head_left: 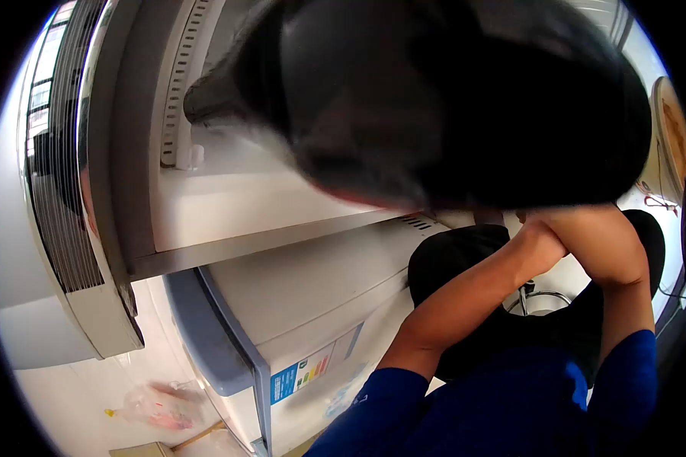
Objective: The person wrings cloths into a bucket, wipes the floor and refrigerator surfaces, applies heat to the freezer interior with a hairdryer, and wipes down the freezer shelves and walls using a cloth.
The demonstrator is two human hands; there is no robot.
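A large, dark, shiny bundle (373, 99), perhaps a black plastic bag, fills the upper middle of the head view, blurred and very close. Its left end narrows to a gathered tip, and reddish colour shows along its lower edge. My forearms cross just beneath it. The wrist area of my left hand (540, 238) shows below the bundle, its fingers hidden. Beside it, my right forearm (598, 236) runs up behind the bundle's lower right edge, and that hand is out of sight. Whether either hand grips the bundle cannot be seen.
An open white cabinet interior (236, 206) with a slotted rail (179, 91) stands at left. Below it is a white appliance (305, 297) with a blue-grey lid edge (206, 327) and a label. A clear bag (160, 405) lies lower left. A round brown-topped object (672, 126) stands right.
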